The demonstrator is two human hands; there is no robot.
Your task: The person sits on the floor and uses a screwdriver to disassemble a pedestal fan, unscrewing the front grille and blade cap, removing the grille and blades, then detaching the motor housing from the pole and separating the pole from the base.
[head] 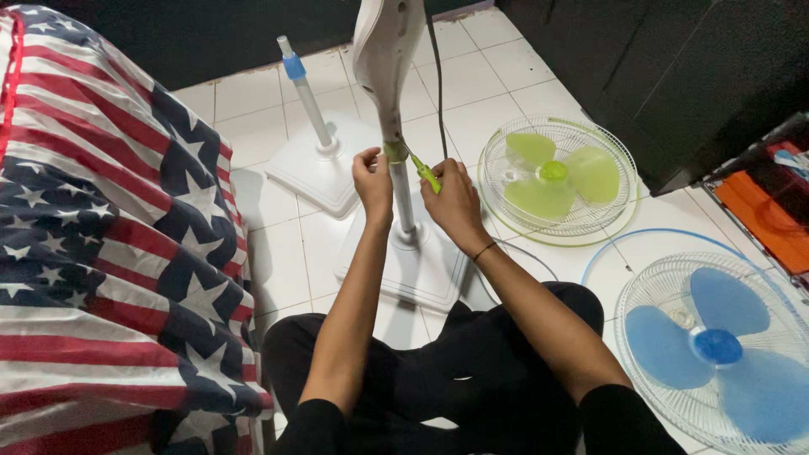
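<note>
We see both forearms reaching forward from the lap, elbows low and wrists raised, meeting at the pole of a white fan stand that rises from its square base on the tiled floor. The left hand is curled with its fingertips pinched on the yellow-green collar where the pole meets the white fan body above. The right hand is closed in a fist around a yellow-green screwdriver, whose tip points up and left towards that collar; the two hands sit close together, one on each side of the pole. A thin dark band circles the right wrist. Whether the tool's tip actually touches the collar we cannot tell, since the fingers cover that spot. The top of the fan body is cut off by the upper edge, and a black cable hangs down behind it. Behind stands a second stand with a blue collar. To the right lie a grille with green blades and, partly cut off at the corner, a grille with blue blades. A flag-patterned cloth fills the left side.
</note>
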